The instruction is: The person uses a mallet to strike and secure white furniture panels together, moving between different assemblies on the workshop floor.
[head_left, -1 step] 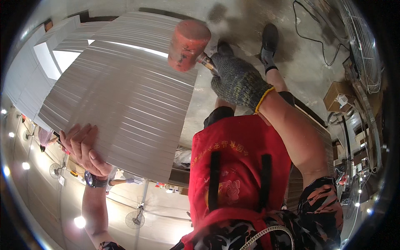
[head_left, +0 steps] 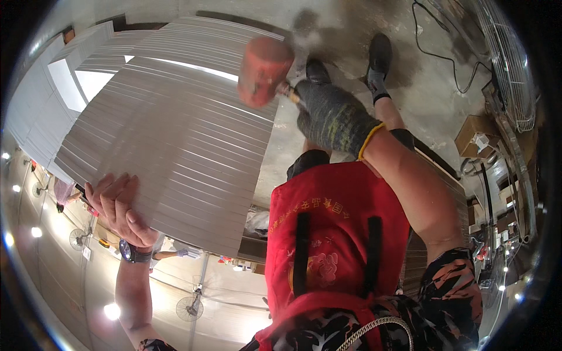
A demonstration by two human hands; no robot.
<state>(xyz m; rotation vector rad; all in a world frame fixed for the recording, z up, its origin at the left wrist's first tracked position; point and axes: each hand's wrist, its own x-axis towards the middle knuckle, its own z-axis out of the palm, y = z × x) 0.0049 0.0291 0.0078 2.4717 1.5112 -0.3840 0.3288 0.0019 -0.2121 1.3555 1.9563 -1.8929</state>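
My right hand point(head_left: 336, 114) wears a dark grey knit glove with a yellow cuff. It is closed round the handle of a mallet point(head_left: 264, 71) with a worn red head, blurred by motion. The mallet head hangs by the right edge of a tall stack of pale grey sheets point(head_left: 193, 152); whether it touches them I cannot tell. Bare and wearing a dark watch point(head_left: 132, 253), my left hand point(head_left: 120, 210) lies against the stack's lower left part, its fingers stretched out along the surface.
More pale stacks point(head_left: 47, 111) stand at the far left. On the concrete floor, a black cable point(head_left: 436, 55) and an open cardboard box point(head_left: 477, 137) lie to the right, beside a wire fan guard point(head_left: 512, 76). My shoes point(head_left: 379, 52) are beyond the mallet.
The mallet head has shifted slightly down in the picture and become more blurred, with my right hand moving a little along with it. My left hand and the stack look unmoved.
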